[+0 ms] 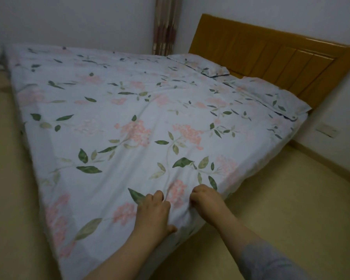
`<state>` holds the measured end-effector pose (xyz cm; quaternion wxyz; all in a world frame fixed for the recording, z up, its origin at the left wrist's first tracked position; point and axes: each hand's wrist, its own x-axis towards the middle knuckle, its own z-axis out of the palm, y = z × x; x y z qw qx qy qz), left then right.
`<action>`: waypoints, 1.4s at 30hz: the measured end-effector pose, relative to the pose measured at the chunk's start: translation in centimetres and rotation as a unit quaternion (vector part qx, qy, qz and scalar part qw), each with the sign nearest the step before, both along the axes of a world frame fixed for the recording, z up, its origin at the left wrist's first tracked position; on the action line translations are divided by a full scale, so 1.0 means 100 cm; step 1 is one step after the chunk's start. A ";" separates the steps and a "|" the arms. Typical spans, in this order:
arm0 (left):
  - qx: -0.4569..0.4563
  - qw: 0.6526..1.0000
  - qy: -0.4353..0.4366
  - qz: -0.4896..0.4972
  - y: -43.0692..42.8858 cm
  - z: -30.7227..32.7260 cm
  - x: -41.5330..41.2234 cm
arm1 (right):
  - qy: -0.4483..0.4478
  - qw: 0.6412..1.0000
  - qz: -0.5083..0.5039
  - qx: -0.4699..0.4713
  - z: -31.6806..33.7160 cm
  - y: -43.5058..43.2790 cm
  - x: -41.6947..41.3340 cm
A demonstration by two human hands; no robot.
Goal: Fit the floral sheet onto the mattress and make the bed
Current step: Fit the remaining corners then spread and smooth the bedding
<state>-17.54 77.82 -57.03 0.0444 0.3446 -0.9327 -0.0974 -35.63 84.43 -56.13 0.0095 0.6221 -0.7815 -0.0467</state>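
I stand at the near foot corner of the bed, because that corner decides whether the cloth sits square. The floral sheet (129,110) is spread over the whole top and hides the mattress under it, draping down the sides that I can see. My left hand (152,211) curls its fingers into the cloth just back from the corner, with the thumb hooked over the edge below, so I have a grip on both the top face and the drop. My right hand (205,201) is beside it, knuckles bent and fingers bunched into the same cloth, and a small ridge of fabric stands up between the two. I hold the hands close together like this so that I can draw the slack toward me and down over the corner. Long creases run from my hands up toward the middle, which I judge to be loose cloth not yet pulled flat. Two pillows (200,64) in matching print lie against the wooden headboard (271,55), out of the way of the pull. I judge the work nearly done, with this corner and the smoothing left.
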 end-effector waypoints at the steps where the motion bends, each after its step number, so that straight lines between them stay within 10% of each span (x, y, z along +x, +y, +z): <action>1: -0.001 1.000 0.005 0.009 0.004 0.000 -0.004 | -0.004 1.000 0.019 -0.010 -0.003 0.002 -0.005; 14: -0.118 0.990 0.031 0.075 0.045 0.009 -0.021 | -0.062 0.988 0.101 -0.094 -0.015 0.056 -0.036; 29: -0.055 0.995 0.056 0.059 0.050 0.012 -0.020 | 0.044 0.991 0.066 -0.111 -0.008 0.030 -0.062; 42: -0.024 0.998 -0.039 0.045 0.055 -0.001 -0.023 | -0.098 0.986 0.070 -0.117 -0.020 0.050 -0.084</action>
